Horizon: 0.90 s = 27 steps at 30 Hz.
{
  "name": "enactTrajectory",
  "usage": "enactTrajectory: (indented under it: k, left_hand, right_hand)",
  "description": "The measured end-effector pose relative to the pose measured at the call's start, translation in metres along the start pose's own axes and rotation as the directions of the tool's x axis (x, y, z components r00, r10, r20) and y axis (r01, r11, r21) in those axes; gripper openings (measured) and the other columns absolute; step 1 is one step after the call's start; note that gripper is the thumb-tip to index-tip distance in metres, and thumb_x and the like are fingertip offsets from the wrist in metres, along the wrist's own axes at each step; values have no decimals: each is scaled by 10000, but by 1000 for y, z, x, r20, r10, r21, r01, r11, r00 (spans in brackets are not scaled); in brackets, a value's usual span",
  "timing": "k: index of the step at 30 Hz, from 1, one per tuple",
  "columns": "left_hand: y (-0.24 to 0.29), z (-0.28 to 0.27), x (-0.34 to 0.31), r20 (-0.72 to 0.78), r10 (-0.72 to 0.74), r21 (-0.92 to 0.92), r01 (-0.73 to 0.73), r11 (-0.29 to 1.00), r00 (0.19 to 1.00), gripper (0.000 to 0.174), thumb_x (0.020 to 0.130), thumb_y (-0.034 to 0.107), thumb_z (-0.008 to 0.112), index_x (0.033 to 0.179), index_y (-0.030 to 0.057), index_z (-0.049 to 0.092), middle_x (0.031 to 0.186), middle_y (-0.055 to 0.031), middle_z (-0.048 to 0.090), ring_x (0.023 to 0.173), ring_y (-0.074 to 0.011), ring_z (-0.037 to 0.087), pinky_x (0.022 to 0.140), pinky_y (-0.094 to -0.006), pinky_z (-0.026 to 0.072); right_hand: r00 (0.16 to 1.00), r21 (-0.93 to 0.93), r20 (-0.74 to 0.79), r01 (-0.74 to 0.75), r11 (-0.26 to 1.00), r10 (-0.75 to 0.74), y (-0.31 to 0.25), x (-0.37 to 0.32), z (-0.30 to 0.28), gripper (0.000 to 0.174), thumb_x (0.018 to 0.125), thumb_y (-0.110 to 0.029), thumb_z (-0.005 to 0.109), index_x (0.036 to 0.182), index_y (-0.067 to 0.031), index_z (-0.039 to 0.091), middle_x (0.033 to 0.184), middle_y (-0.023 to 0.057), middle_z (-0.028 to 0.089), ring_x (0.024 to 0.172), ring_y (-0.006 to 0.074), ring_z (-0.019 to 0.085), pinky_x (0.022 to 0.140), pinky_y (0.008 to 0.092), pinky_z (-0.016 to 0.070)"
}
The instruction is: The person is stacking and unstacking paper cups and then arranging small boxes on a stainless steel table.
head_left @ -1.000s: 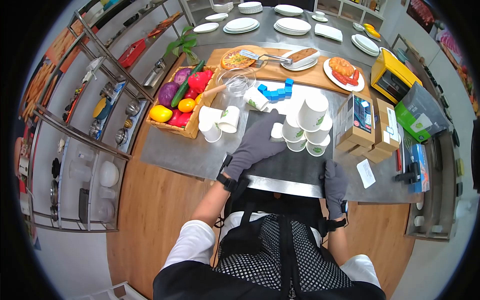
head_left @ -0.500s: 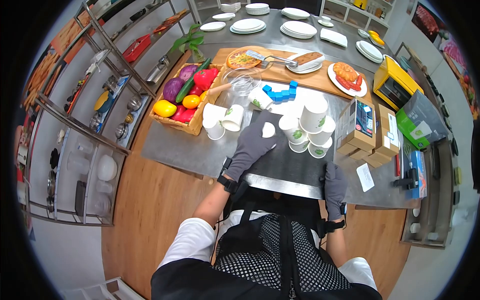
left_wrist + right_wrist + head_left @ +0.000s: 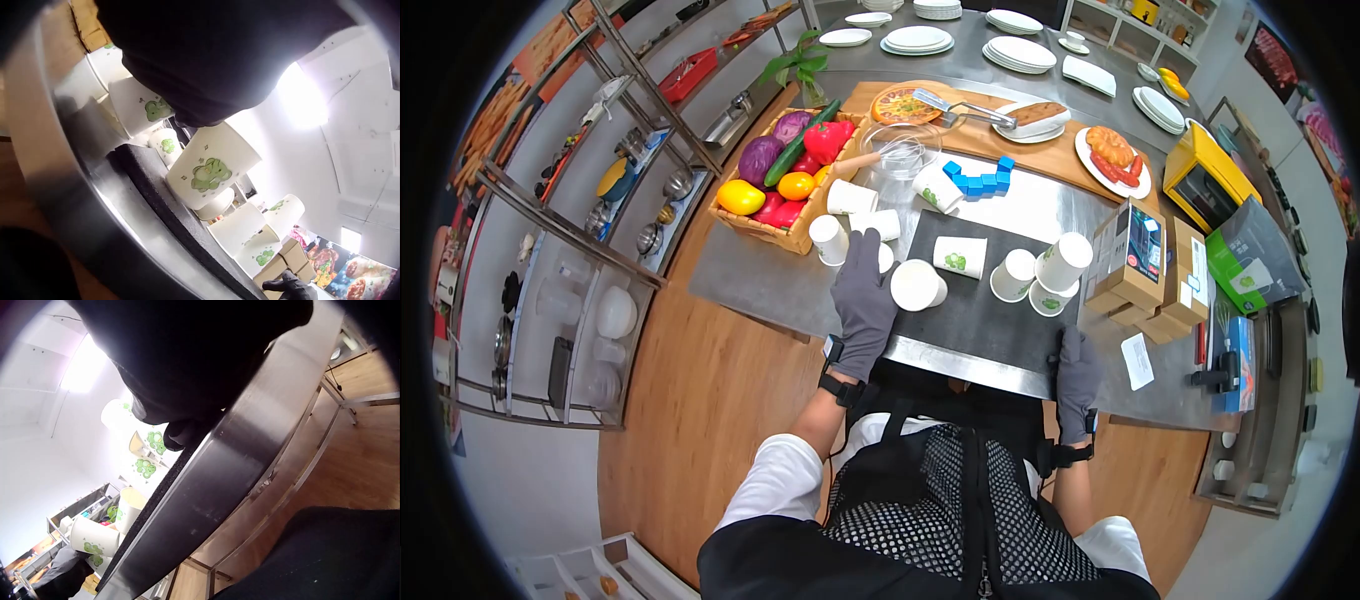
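Observation:
My left hand [image 3: 863, 310] has its fingers extended forward at the mat's left edge, beside a white paper cup [image 3: 914, 286] that partly covers another. In the left wrist view a cup [image 3: 211, 169] with a green print is just below that hand. One cup [image 3: 960, 256] lies on its side on the black mat [image 3: 945, 318]. Three cups [image 3: 1064, 262] are grouped at the mat's right. Several cups [image 3: 829, 240] are left of the mat, one partly hidden by my left fingers. My right hand [image 3: 1077, 375] rests at the table's front edge, holding nothing visible.
A vegetable basket [image 3: 795, 232] stands at the left, a whisk [image 3: 900, 153] beside it. Blue blocks [image 3: 981, 184] and a tilted cup [image 3: 938, 187] are behind the mat. Cardboard boxes [image 3: 1128, 255] stand right; plates of food sit on a wooden board [image 3: 1050, 150].
The cup pile has come apart: one cup now lies sideways mid-mat, others are separated. My left hand has moved left, its fingers straighter. The right hand stays at the table edge.

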<state>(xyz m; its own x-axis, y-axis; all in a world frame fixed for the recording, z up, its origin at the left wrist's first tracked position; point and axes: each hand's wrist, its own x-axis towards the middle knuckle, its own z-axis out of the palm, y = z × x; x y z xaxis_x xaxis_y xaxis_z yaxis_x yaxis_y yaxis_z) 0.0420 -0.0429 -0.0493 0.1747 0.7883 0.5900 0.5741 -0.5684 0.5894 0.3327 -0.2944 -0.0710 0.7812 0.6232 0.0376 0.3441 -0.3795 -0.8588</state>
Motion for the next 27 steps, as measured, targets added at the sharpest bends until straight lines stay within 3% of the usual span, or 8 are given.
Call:
enactTrajectory:
  k: [7,13,16,17,19,22,24,27]
  left_hand:
    - [34,-28,-32,-289,186,36,-184,982,939,496,1046,144,711,1486,-77,661,1586,-412,611,1429,-553,651,1163,-552,543]
    - [96,-26,-44,405,589,-351,-476,806,699,356,1001,135,730,1345,40,730,1255,-166,791,1194,-408,756,949,-538,594]
    - [84,2,-31,523,445,-311,-324,894,727,341,1022,137,721,1353,58,732,1272,-186,780,1132,-390,772,879,-505,610]
    - [71,20,-30,280,512,-378,-397,836,812,351,1020,146,725,1354,39,729,1284,-194,762,1052,-414,772,830,-462,625]
    - [66,20,-16,512,306,-284,-178,942,802,414,1015,180,738,1403,36,714,1371,-205,735,1134,-425,751,949,-482,622]
    - [52,34,-12,374,308,-105,-290,951,875,482,1000,233,765,1426,19,693,1452,-232,692,1298,-445,690,1087,-515,577]
    - [42,43,-7,381,273,-79,-263,962,884,518,991,261,780,1432,7,682,1495,-243,667,1361,-452,651,1127,-531,549]
    - [42,47,-7,360,247,-28,-254,967,900,583,963,293,820,1427,-25,666,1534,-266,630,1434,-459,595,1174,-542,512]
  right_hand:
    - [996,33,-17,93,995,-92,4,2,2,438,1191,-392,666,1215,32,772,944,95,779,686,140,715,692,335,552]
    - [999,78,-47,24,997,-20,-7,0,3,398,1192,-343,656,1170,26,804,912,112,795,654,163,729,671,352,563]
    - [997,89,-70,26,996,-19,-10,1,0,420,1192,-353,656,1179,38,806,893,119,793,656,160,727,671,350,562]
    - [997,81,-64,44,996,-39,-6,1,2,429,1189,-358,661,1181,45,807,887,123,792,657,158,725,675,350,562]
    - [997,73,-59,62,995,-58,-7,0,1,438,1186,-363,665,1183,51,807,882,127,792,657,157,722,680,350,563]
    - [999,18,-42,17,1000,-16,-3,1,0,450,1182,-369,672,1183,60,808,870,130,785,668,155,721,688,350,564]
    - [941,-154,-73,316,936,-330,4,4,3,442,1181,-368,670,1170,52,809,840,110,774,679,162,722,691,353,562]
    - [996,97,-43,81,992,-77,-5,0,3,445,1182,-379,669,1165,42,811,812,93,761,687,170,724,692,357,562]
